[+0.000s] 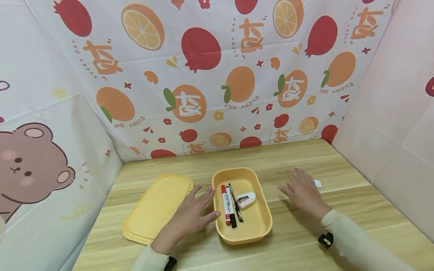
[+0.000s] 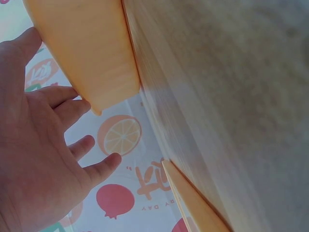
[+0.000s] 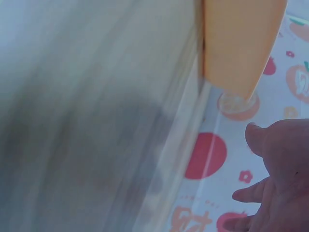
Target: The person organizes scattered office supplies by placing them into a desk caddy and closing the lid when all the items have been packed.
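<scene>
A yellow-orange box (image 1: pixel 255 226) stands on the table with its top uncovered. Inside lie a red marker (image 1: pixel 224 203), a black marker (image 1: pixel 230 206), a dark slim pen (image 1: pixel 236 204) and a small white-and-pink item (image 1: pixel 247 200), perhaps a mini stapler. At the box's left rim, my left hand (image 1: pixel 190 215) has its fingers spread; in the left wrist view, fingertips meet the rim. My right hand (image 1: pixel 305 194) hovers to the right of the box, fingers apart and holding nothing. Just beyond it is a small white block (image 1: pixel 317 183), partly hidden by the hand.
A flat yellow lid (image 1: pixel 157 207) lies left of the box, partly behind my left hand. The wood-grain table (image 1: pixel 285 244) ends at a fruit-print cloth (image 1: pixel 210 101) behind, with further cloth on both sides.
</scene>
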Demonstrator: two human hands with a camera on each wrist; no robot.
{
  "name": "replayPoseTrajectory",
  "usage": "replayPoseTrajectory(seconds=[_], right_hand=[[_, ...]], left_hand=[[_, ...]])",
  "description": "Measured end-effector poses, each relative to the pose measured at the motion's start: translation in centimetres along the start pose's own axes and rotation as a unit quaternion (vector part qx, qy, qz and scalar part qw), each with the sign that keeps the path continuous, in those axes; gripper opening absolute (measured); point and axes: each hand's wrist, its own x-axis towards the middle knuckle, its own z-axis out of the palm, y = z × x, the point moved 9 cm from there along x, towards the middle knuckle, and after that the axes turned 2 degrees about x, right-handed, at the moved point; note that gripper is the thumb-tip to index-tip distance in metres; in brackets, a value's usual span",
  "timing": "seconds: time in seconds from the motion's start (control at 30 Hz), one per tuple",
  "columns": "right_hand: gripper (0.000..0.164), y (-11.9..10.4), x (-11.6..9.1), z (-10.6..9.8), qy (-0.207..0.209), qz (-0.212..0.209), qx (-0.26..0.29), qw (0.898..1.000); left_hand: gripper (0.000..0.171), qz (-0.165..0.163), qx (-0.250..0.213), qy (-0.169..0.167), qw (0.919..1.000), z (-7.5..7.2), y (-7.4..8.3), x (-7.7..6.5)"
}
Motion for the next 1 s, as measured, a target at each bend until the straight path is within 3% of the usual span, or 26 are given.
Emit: replayPoseTrajectory(seconds=[0.2,0.57,1.0], right_hand=[[0.065,2.2,-0.3,-0.9,0.013,-0.005,-0.012,1.000],[0.068,7.7,0.0,-1.6,-0.018,0.030,-0.015,0.999],[0.063,11.1,-0.5,-2.1,-0.024,0.040,-0.059,0.997]], left_hand=[[0.076,0.000,0.004,0.003,1.0000,0.1,-0.1,0.1],[0.076,0.005,0.002,0.005,1.0000,0.0,0.0,0.1],[0.077,0.003,0.001,0.003,1.0000,0.1,-0.1,0.0]])
